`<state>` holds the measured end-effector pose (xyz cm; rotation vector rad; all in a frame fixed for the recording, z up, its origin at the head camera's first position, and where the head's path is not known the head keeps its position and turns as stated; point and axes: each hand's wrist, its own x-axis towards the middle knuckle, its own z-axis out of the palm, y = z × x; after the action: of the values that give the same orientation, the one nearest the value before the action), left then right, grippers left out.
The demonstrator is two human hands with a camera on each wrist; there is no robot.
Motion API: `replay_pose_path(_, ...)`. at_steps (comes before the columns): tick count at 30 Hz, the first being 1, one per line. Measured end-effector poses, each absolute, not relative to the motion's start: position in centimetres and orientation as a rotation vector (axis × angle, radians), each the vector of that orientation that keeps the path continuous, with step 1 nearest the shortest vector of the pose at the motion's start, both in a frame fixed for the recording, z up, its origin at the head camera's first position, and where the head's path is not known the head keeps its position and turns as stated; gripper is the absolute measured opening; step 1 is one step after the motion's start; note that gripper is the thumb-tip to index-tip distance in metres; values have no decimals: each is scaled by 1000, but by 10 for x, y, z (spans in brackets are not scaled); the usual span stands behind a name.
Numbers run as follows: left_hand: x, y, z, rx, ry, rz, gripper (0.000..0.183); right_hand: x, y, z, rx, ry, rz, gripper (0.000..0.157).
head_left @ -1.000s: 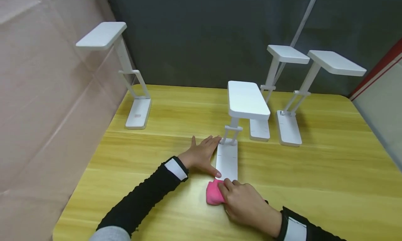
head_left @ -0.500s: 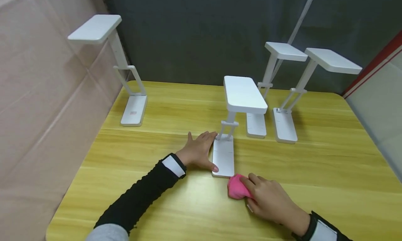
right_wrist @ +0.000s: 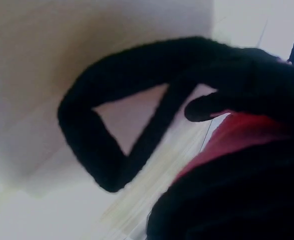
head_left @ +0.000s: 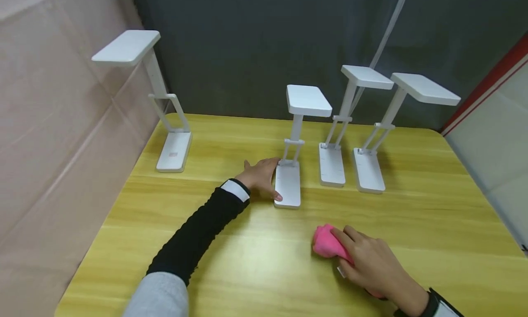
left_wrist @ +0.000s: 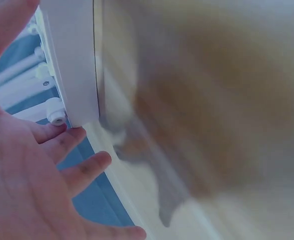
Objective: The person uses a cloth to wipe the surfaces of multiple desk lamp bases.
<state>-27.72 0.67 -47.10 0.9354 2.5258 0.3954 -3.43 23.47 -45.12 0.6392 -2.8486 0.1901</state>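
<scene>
Your left hand point(head_left: 261, 177) is spread wide, thumb at the near corner and fingertips by the hinge end of the smooth white base point(head_left: 288, 181); it touches that edge rather than wrapping round it. The lamp point(head_left: 294, 142) stands upright mid-table, its flat, round-cornered head carried on a slim post with two thin struts. Your right hand point(head_left: 371, 262) pinches a soft, crumpled pink cloth point(head_left: 327, 242), well apart from the lamp, over the glossy, wood-grained table point(head_left: 231, 271). Two matching lamps, one middle-right point(head_left: 332, 165) and one far-right point(head_left: 369, 171), stand to its right. Ribbed black fabric sleeves your left forearm point(head_left: 198, 230).
</scene>
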Motion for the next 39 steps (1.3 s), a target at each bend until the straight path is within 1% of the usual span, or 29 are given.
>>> replay_pose_path(7, -314, 31, -474, 855, 2534, 400, 116, -29, 236, -460, 564, -2907, 219, 51)
replay_pose_path(14, -328, 44, -488, 767, 2539, 411, 113, -22, 233, -474, 543, -2854, 255, 48)
replay_pose_path(18, -335, 41, -488, 726, 2584, 406, 112, -30, 234, -477, 563, -2808, 203, 49)
replay_pose_path(21, -335, 35, -488, 786, 2649, 335, 111, -38, 235, -478, 573, -2777, 200, 51)
replay_pose_path(24, -322, 23, -491, 935, 2712, 267, 105, -43, 235, -477, 562, -2779, 232, 51)
replay_pose_path(27, -305, -4, -496, 1052, 2756, 290, 95, -44, 236, -477, 529, -2807, 236, 50)
replay_pose_path(29, -301, -34, -498, 1049, 2792, 355, 89, -44, 237, -477, 506, -2819, 221, 50)
replay_pose_path(31, -305, -71, -497, 966, 2852, 403, 84, -45, 238, -477, 491, -2828, 213, 51)
replay_pose_path(35, -322, -150, -494, 652, 2970, 386, 81, -50, 239, -477, 496, -2817, 211, 53)
replay_pose_path(37, -327, -181, -495, 516, 2982, 322, 80, -52, 238, -476, 512, -2797, 226, 53)
replay_pose_path(39, -327, -203, -498, 440, 2956, 281, 79, -54, 238, -476, 540, -2766, 225, 53)
